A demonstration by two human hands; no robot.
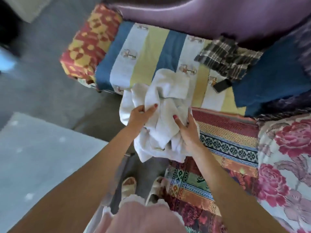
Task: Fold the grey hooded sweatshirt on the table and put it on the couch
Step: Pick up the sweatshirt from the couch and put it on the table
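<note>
The grey hooded sweatshirt looks pale, almost white, and hangs bunched in a loose bundle between both hands. My left hand grips its left side, thumb on top. My right hand clasps its right side, fingers pressed into the cloth. The bundle is held in the air at the front edge of the couch, its upper part over a striped blue, white and yellow cover. Its lower folds dangle toward the floor.
A plaid shirt and a dark phone lie on the couch at the right. A patterned woven cloth and a floral blanket cover the seat nearer me. A purple cushion lines the back. Grey floor lies left, my slippered feet below.
</note>
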